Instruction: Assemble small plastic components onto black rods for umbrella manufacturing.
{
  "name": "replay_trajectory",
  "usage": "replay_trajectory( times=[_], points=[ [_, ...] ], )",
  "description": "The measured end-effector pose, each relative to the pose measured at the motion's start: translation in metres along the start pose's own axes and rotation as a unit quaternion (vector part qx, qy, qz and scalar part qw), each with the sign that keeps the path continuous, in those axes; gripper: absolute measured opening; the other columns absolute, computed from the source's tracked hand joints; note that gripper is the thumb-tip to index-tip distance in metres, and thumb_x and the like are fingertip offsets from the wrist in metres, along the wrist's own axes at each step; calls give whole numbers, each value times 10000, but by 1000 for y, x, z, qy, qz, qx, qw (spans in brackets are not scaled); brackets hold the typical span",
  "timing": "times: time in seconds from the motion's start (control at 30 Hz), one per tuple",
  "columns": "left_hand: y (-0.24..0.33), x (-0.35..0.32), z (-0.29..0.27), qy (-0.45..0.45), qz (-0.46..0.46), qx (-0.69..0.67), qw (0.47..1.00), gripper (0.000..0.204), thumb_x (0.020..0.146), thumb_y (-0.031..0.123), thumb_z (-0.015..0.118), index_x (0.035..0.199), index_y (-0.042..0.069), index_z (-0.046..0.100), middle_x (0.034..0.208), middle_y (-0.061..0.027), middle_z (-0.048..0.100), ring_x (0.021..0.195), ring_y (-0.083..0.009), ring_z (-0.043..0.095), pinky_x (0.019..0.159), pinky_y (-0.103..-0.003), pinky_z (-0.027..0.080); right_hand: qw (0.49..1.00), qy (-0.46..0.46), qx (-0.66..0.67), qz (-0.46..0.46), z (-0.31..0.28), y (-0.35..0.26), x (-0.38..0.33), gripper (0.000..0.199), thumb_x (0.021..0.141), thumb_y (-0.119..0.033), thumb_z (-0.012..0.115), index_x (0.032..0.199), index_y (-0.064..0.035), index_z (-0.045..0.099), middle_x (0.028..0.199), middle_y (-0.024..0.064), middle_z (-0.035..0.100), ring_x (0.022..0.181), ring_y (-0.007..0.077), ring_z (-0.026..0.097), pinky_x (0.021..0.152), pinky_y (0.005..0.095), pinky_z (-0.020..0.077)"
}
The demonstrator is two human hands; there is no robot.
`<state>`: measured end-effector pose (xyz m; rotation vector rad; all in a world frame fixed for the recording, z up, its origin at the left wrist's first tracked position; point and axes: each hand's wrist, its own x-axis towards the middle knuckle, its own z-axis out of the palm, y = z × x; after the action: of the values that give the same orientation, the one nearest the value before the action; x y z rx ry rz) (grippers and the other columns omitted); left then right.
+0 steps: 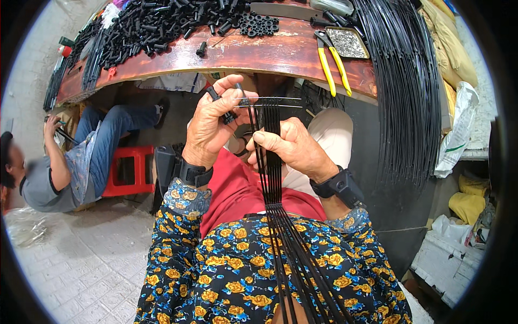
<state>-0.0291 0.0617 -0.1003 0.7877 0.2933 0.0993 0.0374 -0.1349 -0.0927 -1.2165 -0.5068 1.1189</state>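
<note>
My left hand is raised in front of me and pinches small black tube-shaped caps between fingers and thumb. My right hand grips a bundle of thin black cables that runs up from my lap. Two bare metal wire ends stick out sideways from the caps toward the right. Both wrists wear black bands.
A curved reddish wooden table ahead carries a heap of black caps, black rings, yellow-handled pliers and a small metal tray. A thick hank of black cables hangs at right. Another person sits at left beside a red stool.
</note>
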Motion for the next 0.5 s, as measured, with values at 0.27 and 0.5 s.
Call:
replay_trajectory(
  times=[0.27, 0.5],
  points=[
    [-2, 3, -7, 3, 9, 34, 999, 340, 961, 135, 655, 1289, 78, 586, 1036, -101, 696, 911, -186, 691, 789, -379, 605, 1000, -2, -15, -12, -2, 2, 2, 336, 971, -267, 593, 888, 37, 709, 721, 98, 708, 638, 136, 675, 593, 270, 538],
    [-6, 5, -9, -6, 15, 29, 999, 386, 940, 124, 677, 1309, 65, 580, 1032, -103, 687, 926, -213, 688, 817, -399, 600, 1000, 0, -15, -16, -3, 5, 3, 341, 966, -268, 595, 891, 41, 718, 723, 109, 716, 635, 137, 677, 586, 270, 540]
  ],
)
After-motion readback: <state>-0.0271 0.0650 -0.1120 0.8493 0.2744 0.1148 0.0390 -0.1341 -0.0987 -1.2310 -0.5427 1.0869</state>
